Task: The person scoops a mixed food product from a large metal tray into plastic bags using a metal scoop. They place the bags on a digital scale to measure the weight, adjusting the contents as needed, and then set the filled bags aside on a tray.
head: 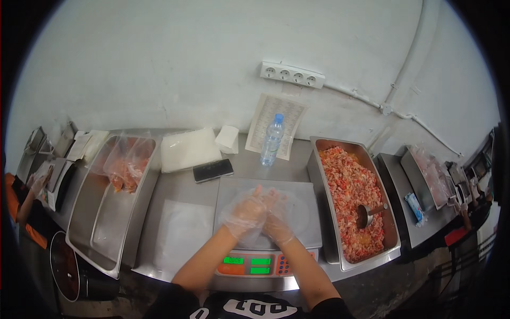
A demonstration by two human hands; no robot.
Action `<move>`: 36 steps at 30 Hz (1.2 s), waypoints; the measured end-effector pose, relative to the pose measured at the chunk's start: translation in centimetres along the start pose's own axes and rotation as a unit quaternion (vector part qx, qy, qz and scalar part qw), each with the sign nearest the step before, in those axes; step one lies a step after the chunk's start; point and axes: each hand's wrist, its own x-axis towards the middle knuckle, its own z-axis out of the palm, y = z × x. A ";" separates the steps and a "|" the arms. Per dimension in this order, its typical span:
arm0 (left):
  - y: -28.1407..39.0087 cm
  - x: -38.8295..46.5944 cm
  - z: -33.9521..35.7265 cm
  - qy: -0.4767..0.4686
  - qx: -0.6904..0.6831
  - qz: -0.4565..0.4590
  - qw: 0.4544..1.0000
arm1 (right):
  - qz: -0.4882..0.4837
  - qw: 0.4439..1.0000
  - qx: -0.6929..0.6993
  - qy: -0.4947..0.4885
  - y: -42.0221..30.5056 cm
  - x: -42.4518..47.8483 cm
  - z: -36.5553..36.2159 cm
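My left hand [246,212] and my right hand [277,217] meet above the flat platform of a digital weighing scale [308,223]. Both wear loose, clear disposable gloves. The palms are close together or touching, and blur hides whether anything lies between them. Below my wrists, the scale's orange front panel [232,270] has green lit displays and a keypad. To the right stands a deep steel pan [314,175] full of chopped raw meat mixture [350,187]. A metal scoop [364,216] with a handle rests in the mixture. A clear plastic sheet or bag [181,231] lies left of the scale.
A steel pan [115,223] at left holds filled plastic bags [129,169]. Behind the scale are a water bottle [273,141], a printed sheet [257,129], a dark phone-like slab [213,170], and a pack of plastic bags [191,149]. Other people work at both sides.
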 end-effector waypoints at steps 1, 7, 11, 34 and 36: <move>-0.1 -0.5 -1.8 0.028 -0.018 0.052 0.998 | -0.003 1.000 0.015 -0.003 -0.7 0.2 0.0; -1.2 -1.0 11.6 0.073 -0.067 -0.153 0.983 | -0.006 0.999 0.035 0.000 -1.8 3.1 -1.2; 1.1 -0.1 7.0 0.089 -0.044 -0.061 0.993 | 0.026 0.999 0.009 -0.033 0.0 2.5 -1.0; 8.0 0.2 -20.6 0.147 -0.165 -0.207 0.953 | 0.112 0.811 -0.394 -0.418 24.3 -11.4 -22.4; 9.9 0.7 -17.3 0.180 -0.242 -0.203 0.932 | 0.109 0.804 -0.320 -0.489 24.1 -10.4 -23.5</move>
